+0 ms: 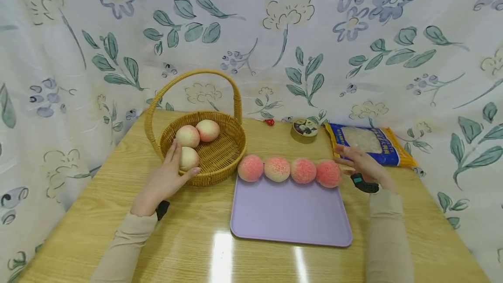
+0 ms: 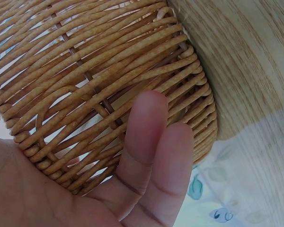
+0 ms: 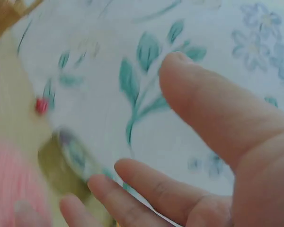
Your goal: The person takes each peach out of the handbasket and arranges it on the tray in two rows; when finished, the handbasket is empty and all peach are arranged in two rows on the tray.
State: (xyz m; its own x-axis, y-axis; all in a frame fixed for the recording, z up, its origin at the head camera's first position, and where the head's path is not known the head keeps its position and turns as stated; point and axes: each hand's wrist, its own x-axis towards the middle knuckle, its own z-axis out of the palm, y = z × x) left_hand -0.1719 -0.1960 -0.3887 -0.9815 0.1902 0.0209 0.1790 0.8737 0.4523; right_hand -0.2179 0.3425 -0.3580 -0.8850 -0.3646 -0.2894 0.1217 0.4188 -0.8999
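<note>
In the head view, my left hand (image 1: 163, 182) reaches over the near left rim of the wicker basket (image 1: 232, 165). Its fingers lie straight along the left side of the nearest pale peach (image 1: 189, 159), and the thumb extends in front of that fruit. Seen from the left wrist, two fingers (image 2: 144, 127) lie outside the woven wall. Behind the touched fruit are two more pale peaches (image 1: 187, 136). My right hand (image 1: 363, 164) holds nothing, its fingers spread beside the rightmost pink peach (image 1: 329, 174) at the lilac tray's (image 1: 291, 213) back right corner.
Several pink peaches (image 1: 277, 169) line the tray's back edge. Behind them are a red lollipop (image 1: 269, 122), a round tin (image 1: 304, 130) and a blue-and-yellow food packet (image 1: 365, 141). Floral fabric (image 1: 251, 34) hangs along the table's back. The basket's tall handle (image 1: 196, 72) arches overhead.
</note>
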